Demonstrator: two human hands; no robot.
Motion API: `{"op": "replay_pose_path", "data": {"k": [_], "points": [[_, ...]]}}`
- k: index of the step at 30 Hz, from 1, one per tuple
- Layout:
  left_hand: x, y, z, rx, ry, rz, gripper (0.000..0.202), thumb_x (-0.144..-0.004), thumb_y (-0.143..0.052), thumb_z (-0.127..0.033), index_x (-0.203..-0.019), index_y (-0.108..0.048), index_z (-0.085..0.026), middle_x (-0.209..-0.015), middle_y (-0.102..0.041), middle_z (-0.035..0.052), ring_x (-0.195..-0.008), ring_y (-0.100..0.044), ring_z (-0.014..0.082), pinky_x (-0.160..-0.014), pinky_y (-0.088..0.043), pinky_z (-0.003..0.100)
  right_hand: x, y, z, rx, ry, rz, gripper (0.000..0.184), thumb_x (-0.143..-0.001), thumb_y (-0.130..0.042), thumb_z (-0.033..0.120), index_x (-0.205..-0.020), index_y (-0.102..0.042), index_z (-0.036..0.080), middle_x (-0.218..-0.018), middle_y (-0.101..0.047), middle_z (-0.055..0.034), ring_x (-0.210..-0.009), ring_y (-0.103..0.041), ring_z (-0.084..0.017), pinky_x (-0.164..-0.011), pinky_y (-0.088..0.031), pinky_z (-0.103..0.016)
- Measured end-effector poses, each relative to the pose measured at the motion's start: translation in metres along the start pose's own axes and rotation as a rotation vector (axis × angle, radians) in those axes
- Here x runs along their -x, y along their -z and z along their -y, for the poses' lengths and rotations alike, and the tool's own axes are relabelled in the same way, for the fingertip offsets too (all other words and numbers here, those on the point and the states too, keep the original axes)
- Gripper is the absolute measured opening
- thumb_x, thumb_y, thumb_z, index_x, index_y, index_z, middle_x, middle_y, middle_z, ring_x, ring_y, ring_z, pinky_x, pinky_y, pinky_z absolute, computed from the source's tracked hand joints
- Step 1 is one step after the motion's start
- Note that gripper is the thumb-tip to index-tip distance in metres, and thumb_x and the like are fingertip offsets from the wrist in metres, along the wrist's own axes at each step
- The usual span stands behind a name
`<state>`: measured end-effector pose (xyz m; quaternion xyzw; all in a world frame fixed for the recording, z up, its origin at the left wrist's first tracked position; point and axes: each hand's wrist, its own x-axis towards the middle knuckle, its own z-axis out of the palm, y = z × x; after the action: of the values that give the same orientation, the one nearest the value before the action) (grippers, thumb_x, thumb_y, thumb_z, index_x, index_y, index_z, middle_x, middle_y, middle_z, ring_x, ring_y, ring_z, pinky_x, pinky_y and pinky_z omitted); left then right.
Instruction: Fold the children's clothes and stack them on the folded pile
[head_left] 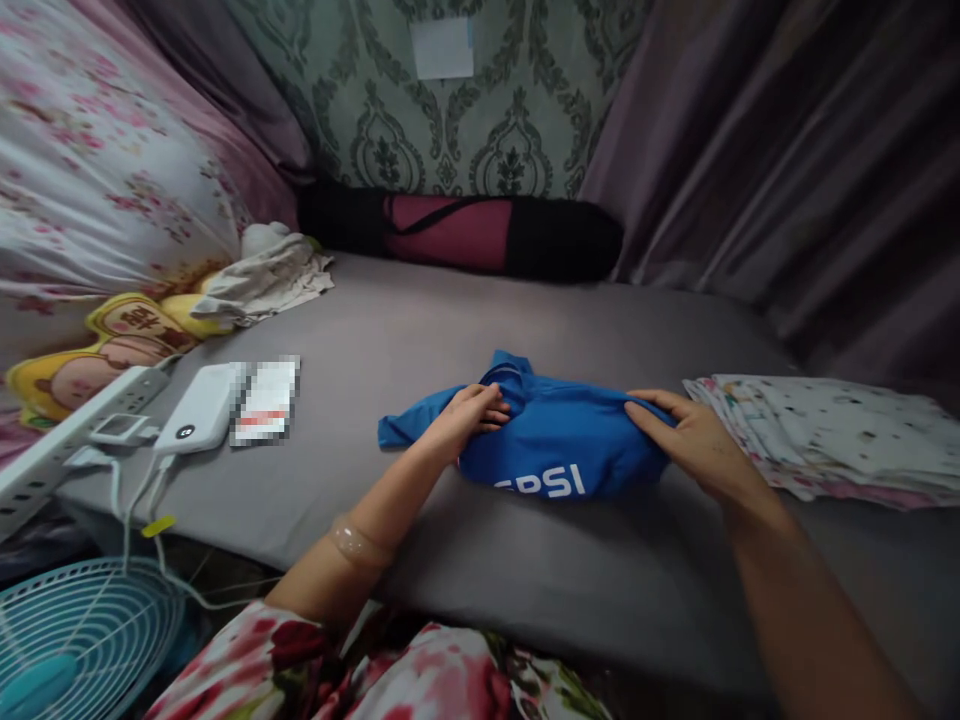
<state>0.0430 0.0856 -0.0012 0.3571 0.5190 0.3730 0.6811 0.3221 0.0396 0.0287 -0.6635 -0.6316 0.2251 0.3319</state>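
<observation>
A blue shirt (559, 440) with white letters lies partly folded on the grey bed sheet (420, 330). My left hand (465, 418) rests on the shirt's left side, fingers curled and pinching the cloth near the collar. On the shirt's right edge my right hand (694, 440) lies with its fingers closed over the fabric. A clear bangle (358, 542) circles my left forearm.
A folded patterned cloth (832, 435) lies right of the shirt. At the left are a white power bank (199, 408), a power strip (67, 440), a blurred card (264, 400), a crumpled beige cloth (266, 278) and a yellow plush pillow (90, 350). A fan (82, 640) stands low left. A dark roll (465, 232) lies against the wall.
</observation>
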Motion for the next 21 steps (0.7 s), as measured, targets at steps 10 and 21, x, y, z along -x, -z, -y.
{"op": "replay_pose_path", "data": {"k": [10,21], "points": [[0.027,0.029,-0.013,-0.301,-0.363,-0.129,0.01,-0.084,-0.064,-0.024,-0.081,-0.067,-0.016,-0.083,-0.07,0.0053,-0.078,-0.065,0.0179,-0.067,-0.049,0.026,-0.01,-0.028,-0.012,0.569,0.3,0.081,0.028,-0.092,-0.045,0.029,-0.106,-0.067,0.019,-0.104,-0.068,-0.0098,-0.099,-0.061,-0.027,-0.088,-0.046,-0.041],[0.049,0.108,-0.01,-0.641,-0.522,-0.443,0.023,-0.08,-0.06,-0.036,-0.089,-0.066,-0.017,-0.084,-0.069,0.0041,-0.074,-0.062,0.0159,-0.067,-0.046,0.027,-0.048,-0.095,0.006,0.344,0.343,0.34,0.016,-0.088,-0.057,0.029,-0.099,-0.065,0.02,-0.093,-0.065,-0.0062,-0.09,-0.059,-0.022,-0.082,-0.045,-0.034]]}}
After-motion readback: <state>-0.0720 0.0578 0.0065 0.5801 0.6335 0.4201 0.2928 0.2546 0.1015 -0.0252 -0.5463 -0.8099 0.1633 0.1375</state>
